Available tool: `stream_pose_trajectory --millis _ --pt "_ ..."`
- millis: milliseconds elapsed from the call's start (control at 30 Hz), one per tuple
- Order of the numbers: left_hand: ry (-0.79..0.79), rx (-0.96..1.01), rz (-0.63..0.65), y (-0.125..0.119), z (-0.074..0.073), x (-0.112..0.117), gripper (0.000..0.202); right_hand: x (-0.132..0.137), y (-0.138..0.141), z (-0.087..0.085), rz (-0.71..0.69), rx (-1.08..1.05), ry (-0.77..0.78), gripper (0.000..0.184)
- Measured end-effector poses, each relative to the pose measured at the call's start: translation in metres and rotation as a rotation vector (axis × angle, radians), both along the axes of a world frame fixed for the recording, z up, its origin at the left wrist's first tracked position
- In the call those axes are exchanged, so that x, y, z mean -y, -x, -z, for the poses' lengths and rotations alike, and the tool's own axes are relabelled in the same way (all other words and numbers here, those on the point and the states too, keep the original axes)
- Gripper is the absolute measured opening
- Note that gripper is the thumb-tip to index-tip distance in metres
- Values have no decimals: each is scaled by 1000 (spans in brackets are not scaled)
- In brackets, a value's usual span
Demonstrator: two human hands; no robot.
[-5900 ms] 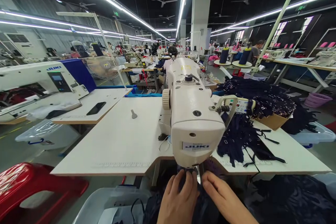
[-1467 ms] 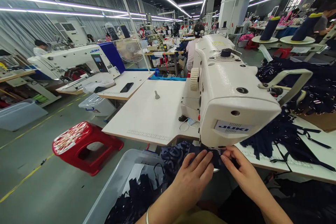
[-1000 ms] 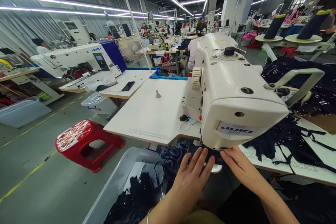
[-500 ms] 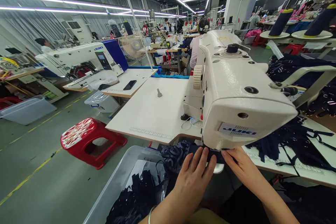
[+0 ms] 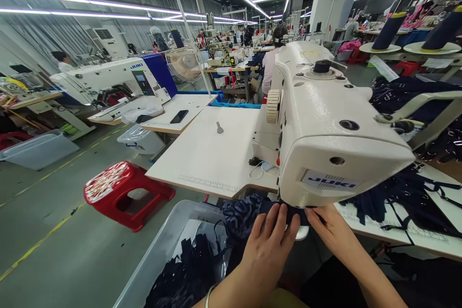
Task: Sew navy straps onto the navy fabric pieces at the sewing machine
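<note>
Navy fabric (image 5: 243, 214): one piece, swirl-patterned with a plain band, lying below the head of the sewing machine (image 5: 339, 159), forward of the tabletop (image 5: 205, 144).
Left hand (image 5: 269, 245): fingers slightly spread, laid over the plain band.
Right hand (image 5: 334, 226): fingertips drawn together at the band's right end; whether they pinch it, cannot tell.
Needle area: hidden behind the head and fingers.
Handling advice: best keep the band flat, guide with light, even pressure from both sides, and keep fingertips clear of the needle.
</note>
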State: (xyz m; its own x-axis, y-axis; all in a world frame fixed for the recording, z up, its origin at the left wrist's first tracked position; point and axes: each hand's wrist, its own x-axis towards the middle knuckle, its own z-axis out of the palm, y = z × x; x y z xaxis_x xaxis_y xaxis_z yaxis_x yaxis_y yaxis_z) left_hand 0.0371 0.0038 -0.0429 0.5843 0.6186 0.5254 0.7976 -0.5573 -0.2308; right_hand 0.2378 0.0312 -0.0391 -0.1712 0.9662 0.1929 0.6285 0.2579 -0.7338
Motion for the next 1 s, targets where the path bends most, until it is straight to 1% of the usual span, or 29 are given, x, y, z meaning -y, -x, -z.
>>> stream_pose_trajectory --millis 167,500,667,833,1000 --pt "-6 6 4 0 2 1 38 -1 0 2 15 1 -12 38" --pt "-7 -1 24 2 -3 -2 38 -1 -2 5 15 -11 -61 35" --pt "-8 22 7 2 -1 -2 36 -1 -2 7 0 12 -47 35" --pt "-10 66 1 5 0 -2 34 0 0 2 12 31 -27 34" --pt "4 76 -6 6 0 -2 35 0 3 -2 20 12 -48 35"
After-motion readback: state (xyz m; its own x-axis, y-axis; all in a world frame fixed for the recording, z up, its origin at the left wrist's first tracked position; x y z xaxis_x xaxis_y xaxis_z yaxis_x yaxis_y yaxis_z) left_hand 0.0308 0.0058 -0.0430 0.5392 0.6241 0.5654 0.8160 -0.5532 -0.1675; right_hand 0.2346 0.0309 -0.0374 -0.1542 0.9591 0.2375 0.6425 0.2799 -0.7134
